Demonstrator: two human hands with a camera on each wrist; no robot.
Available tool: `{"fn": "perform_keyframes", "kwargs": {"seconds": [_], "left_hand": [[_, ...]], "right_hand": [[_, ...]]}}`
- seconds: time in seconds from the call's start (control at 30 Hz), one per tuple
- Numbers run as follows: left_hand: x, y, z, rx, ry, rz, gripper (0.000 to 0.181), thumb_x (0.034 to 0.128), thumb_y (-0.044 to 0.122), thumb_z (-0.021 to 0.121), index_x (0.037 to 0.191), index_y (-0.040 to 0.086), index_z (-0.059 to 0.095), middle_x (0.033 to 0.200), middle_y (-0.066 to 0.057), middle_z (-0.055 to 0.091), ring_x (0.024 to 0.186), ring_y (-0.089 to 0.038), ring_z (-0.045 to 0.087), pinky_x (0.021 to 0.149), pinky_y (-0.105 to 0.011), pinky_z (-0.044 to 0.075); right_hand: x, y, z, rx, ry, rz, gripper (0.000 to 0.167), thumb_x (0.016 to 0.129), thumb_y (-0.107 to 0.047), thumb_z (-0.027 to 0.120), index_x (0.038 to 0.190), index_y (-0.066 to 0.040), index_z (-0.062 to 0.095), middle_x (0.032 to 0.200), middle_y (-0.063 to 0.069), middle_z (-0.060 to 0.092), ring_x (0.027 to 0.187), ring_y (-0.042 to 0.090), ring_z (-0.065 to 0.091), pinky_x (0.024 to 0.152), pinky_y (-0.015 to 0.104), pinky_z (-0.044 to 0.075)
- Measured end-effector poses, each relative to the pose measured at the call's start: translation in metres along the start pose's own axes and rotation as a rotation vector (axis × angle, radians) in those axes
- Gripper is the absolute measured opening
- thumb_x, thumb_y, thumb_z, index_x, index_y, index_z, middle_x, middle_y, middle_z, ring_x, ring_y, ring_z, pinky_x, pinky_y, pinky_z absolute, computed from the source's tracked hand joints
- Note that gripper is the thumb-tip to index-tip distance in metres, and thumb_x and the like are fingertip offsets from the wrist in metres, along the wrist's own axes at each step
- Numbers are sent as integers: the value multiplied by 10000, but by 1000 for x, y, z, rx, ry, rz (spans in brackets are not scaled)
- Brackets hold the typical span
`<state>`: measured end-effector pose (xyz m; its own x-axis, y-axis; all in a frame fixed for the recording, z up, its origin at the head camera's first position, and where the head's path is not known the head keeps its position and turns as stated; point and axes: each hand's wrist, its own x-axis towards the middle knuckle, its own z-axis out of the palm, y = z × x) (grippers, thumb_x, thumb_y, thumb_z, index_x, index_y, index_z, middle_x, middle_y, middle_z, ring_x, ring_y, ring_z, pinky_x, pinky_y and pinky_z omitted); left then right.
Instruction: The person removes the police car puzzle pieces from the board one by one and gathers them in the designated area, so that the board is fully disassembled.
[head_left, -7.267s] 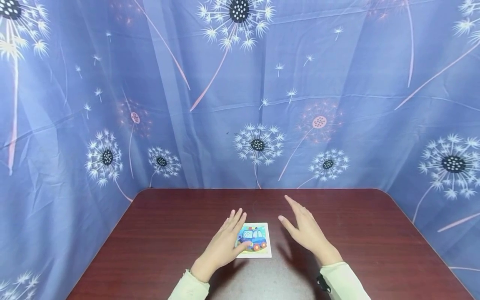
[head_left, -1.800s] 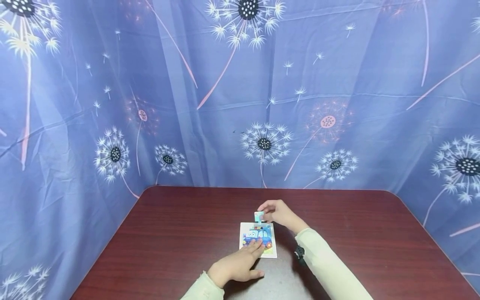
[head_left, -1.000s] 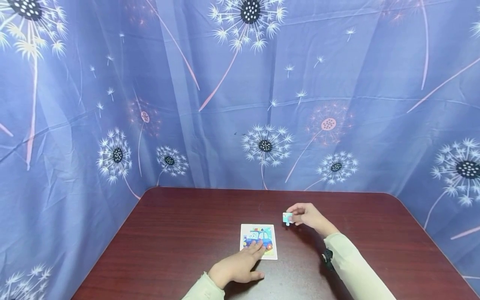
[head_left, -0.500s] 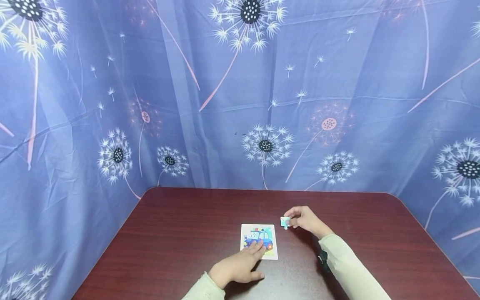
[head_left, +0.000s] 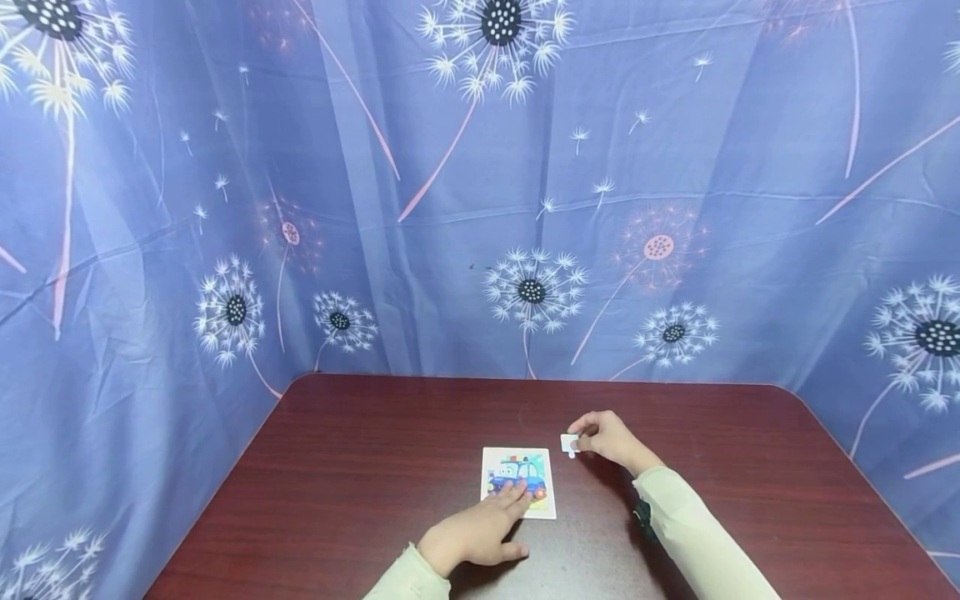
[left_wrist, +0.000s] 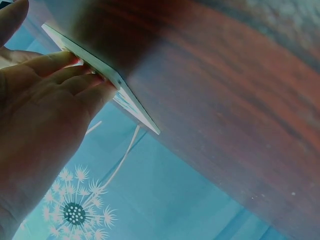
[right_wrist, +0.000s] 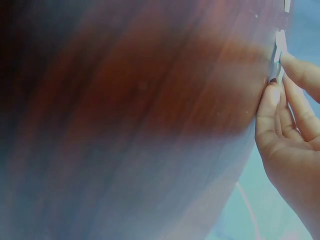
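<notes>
A square puzzle board (head_left: pixel 547 510) with a blue cartoon car picture and a white border lies on the table. My left hand (head_left: pixel 476 529) rests on its lower part with fingers extended; in the left wrist view the fingers of that hand (left_wrist: pixel 47 115) touch the board (left_wrist: pixel 142 117). To the board's right, my right hand (head_left: pixel 611 439) pinches a small pale puzzle piece (head_left: pixel 567 442) with a knob at its lower edge. The right wrist view has the hand (right_wrist: pixel 295 125) holding the piece (right_wrist: pixel 278 50) edge-on between thumb and fingers, close to the table.
The dark red-brown wooden table (head_left: pixel 360 467) extends around both hands. A blue curtain (head_left: pixel 420 250) with a dandelion print hangs behind it and along both sides.
Earlier both hands hovered apart; the left has since settled on the board. The right took hold of a piece at the board's top edge and moved it rightward, where its face now looks paler.
</notes>
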<state>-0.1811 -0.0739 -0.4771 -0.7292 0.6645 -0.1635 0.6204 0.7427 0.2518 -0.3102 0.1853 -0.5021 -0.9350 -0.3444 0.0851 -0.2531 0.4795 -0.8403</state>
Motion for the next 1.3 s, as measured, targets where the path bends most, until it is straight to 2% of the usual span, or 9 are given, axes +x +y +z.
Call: {"fn": "perform_keyframes", "kwargs": {"seconds": [0.23, 0.5, 0.67, 0.87, 1.0, 1.13, 1.3], "left_hand": [[0, 1, -2, -3, -6, -6, 704, 930, 388, 609, 1485, 47, 342, 1553, -141, 278, 1435, -267, 245, 1147, -371, 265], [-1, 1, -1, -3, -9, -3, 695, 932, 387, 604, 1484, 53, 346, 1554, -138, 279, 1435, -260, 246, 1147, -367, 265], [-1, 1, -1, -4, -12, -5, 693, 933, 390, 601, 1485, 57, 346, 1555, -133, 278, 1434, -258, 247, 1146, -363, 267], [-1, 0, -1, -17, -13, -3, 695, 935, 391, 598, 1489, 58, 339, 1558, -134, 270, 1436, -265, 241, 1146, -372, 268], [-1, -1, 0, -1, -4, 5, 696, 935, 390, 599, 1483, 46, 345, 1553, -144, 279, 1431, -273, 252, 1142, -373, 276], [0, -1, 1, 15, 2, 10, 693, 935, 394, 598, 1479, 43, 351, 1550, -147, 285, 1429, -272, 259, 1142, -368, 277], [-1, 0, 1, 31, 11, 16, 688, 931, 392, 605, 1472, 41, 365, 1541, -151, 302, 1422, -272, 277, 1138, -363, 284]], "right_hand": [[-1, -3, 1, -23, 15, 41, 171, 751, 55, 717, 917, 73, 681, 760, 78, 642, 622, 150, 556, 543, 293, 507], [0, -2, 4, -49, 39, 46, 169, 728, 67, 724, 892, 70, 680, 753, 69, 635, 619, 139, 558, 544, 286, 509], [-1, -4, 3, -27, 27, 54, 164, 743, 66, 718, 902, 76, 677, 771, 79, 640, 622, 128, 555, 544, 275, 507], [0, -9, 0, 12, 6, 16, 179, 784, 75, 677, 961, 101, 665, 816, 121, 654, 620, 165, 572, 548, 306, 520], [2, -14, 1, -6, -20, -25, 189, 831, 43, 668, 1015, 82, 675, 869, 139, 665, 688, 203, 612, 586, 299, 519], [6, -21, 8, -28, -41, -73, 207, 840, -4, 689, 1033, 69, 683, 891, 134, 674, 777, 188, 621, 619, 256, 508], [10, -33, 19, -5, -63, -97, 237, 837, -29, 703, 1051, 73, 683, 892, 146, 674, 741, 156, 607, 598, 266, 510]]}}
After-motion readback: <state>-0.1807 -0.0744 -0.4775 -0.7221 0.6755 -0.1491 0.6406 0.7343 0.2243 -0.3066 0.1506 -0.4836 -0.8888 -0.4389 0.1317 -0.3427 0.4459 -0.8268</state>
